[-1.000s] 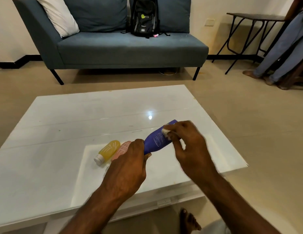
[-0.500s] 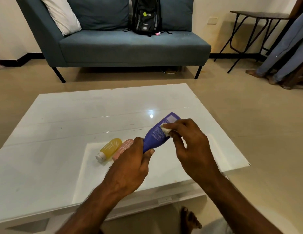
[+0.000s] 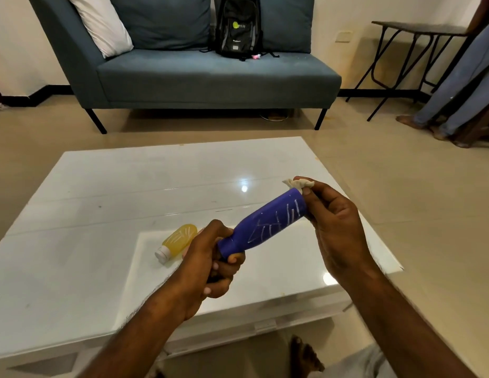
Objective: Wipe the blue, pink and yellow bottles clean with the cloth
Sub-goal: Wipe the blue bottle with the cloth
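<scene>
My left hand [image 3: 210,264] grips the cap end of the blue bottle [image 3: 268,223], which is held tilted above the white table [image 3: 101,192], its base pointing up and right. White scribble marks show on its side. My right hand [image 3: 333,227] pinches a small white cloth [image 3: 298,183] against the bottle's base. The yellow bottle [image 3: 179,240] lies on its side on the table, white cap toward me. A sliver of the pink bottle [image 3: 202,230] shows beside it, mostly hidden behind my left hand.
A blue sofa [image 3: 210,75] with a black backpack [image 3: 238,25] and a white pillow [image 3: 101,23] stands beyond the table. At the right are a dark folding table [image 3: 418,28] and a person's legs [image 3: 461,85]. My bare foot [image 3: 303,356] is under the table's near edge.
The blue bottle has been turned so the scribbled side faces up. My right hand with the cloth slid from the bottle's side up to its base.
</scene>
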